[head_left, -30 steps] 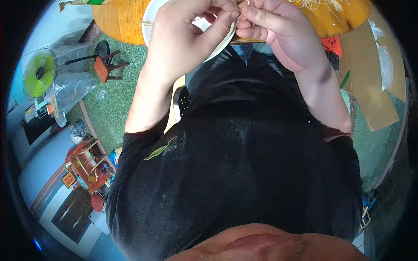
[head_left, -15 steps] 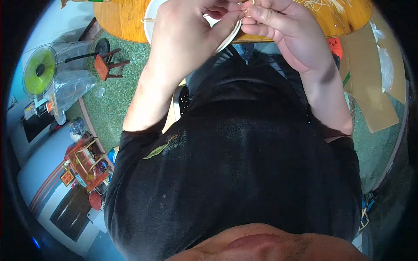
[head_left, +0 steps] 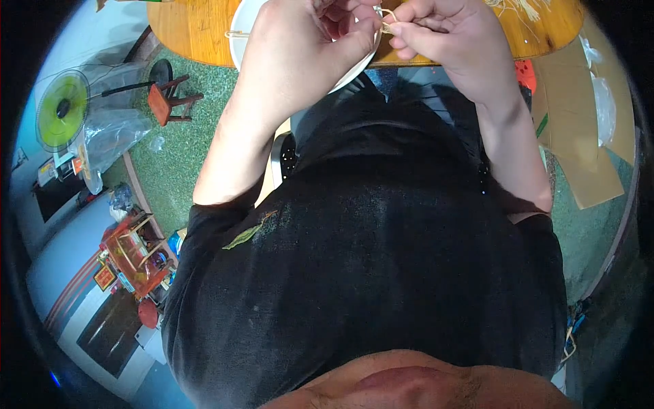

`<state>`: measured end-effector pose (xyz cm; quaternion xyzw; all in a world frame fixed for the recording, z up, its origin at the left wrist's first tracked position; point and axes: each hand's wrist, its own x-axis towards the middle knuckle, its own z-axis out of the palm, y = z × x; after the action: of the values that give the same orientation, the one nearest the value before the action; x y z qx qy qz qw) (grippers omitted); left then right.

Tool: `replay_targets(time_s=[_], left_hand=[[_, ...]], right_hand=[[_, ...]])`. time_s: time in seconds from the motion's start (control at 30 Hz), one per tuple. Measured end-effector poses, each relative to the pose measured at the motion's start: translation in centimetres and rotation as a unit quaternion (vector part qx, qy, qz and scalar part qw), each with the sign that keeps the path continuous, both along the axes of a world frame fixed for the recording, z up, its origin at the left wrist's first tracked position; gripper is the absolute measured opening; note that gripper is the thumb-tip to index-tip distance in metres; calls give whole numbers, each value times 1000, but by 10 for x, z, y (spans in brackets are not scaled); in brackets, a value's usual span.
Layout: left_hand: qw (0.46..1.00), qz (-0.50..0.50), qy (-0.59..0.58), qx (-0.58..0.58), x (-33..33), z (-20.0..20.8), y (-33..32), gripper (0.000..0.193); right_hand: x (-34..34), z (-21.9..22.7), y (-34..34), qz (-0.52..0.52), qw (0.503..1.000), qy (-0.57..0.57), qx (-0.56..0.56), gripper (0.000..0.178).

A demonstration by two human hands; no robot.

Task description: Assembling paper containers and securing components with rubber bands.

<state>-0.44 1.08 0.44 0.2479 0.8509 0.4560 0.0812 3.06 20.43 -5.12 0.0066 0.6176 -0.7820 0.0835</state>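
Note:
Over the near edge of the wooden table [head_left: 197, 37], both hands are close together above a white round dish [head_left: 238, 51]. My right hand [head_left: 460, 44] pinches a thin pale cord [head_left: 390, 13] between thumb and fingers, and the cord bends in a small loop. My left hand [head_left: 300, 58] has its fingers curled at the cord's other side, thumb against fingertips; the upper fingers are cut off by the picture's top edge. A pale folded strand [head_left: 237, 34] sticks out over the dish's left rim.
Loose pale strands [head_left: 521, 8] lie on the table at the far right. A green fan [head_left: 63, 109] and a small red-brown stool [head_left: 163, 102] stand to the left. Flattened cardboard [head_left: 579, 129] is on the right. A green leaf [head_left: 244, 237] clings to my black shirt.
My hands have drawn slightly apart, and a small loop of cord now shows between them. My right fingers have shifted their pinch. The white dish has moved slightly right.

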Motion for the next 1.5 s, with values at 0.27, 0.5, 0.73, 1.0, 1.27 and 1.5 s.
replay_targets(time_s=[0.27, 0.5, 0.73, 1.0, 1.27, 1.5], left_hand=[[999, -17, -23, 24, -4, -17, -2, 29], [985, -51, -126, 110, 3, -10, -5, 28], [978, -62, -175, 91, -6, -13, -9, 20], [976, -62, -184, 97, -6, -12, -11, 11], [995, -8, -84, -49, -5, 1, -4, 12], [998, -21, 24, -52, -5, -1, 4, 8]], right_hand=[[5, -20, -12, -187, 769, 467, 394, 15], [6, -56, -19, -249, 702, 553, 374, 25], [3, -57, -19, -246, 685, 583, 362, 30], [6, -59, -17, -238, 686, 585, 362, 28], [14, -55, -18, -205, 790, 533, 224, 21], [27, -47, -23, -182, 876, 431, 116, 15]])
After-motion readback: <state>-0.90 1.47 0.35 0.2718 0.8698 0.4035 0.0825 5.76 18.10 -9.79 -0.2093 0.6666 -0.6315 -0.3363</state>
